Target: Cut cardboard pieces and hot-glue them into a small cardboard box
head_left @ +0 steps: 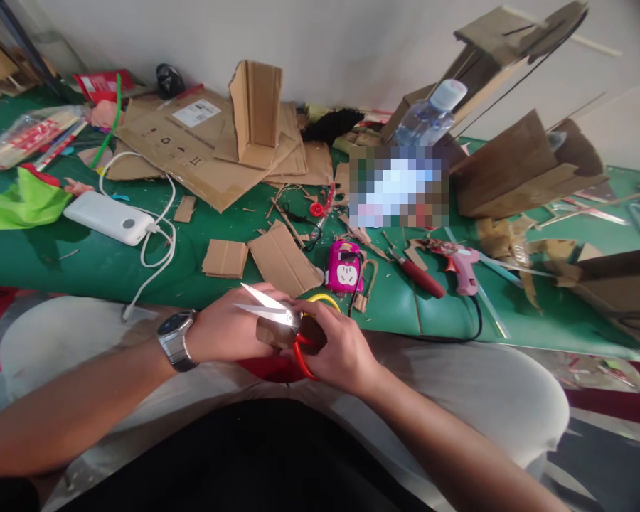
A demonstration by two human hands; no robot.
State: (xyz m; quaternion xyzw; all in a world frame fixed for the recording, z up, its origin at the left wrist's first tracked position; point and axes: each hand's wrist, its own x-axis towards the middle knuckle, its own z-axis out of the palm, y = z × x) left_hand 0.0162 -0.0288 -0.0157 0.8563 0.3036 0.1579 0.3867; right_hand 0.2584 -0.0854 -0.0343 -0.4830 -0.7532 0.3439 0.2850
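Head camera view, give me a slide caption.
Right hand holds open scissors, left hand a small cardboard piece, before a green table scattered with cardboard scraps.

soft light, blurry stretched edges

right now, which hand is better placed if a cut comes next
Probably the right hand: it holds the open scissors, while the left hand seems taken up with a small piece of cardboard.
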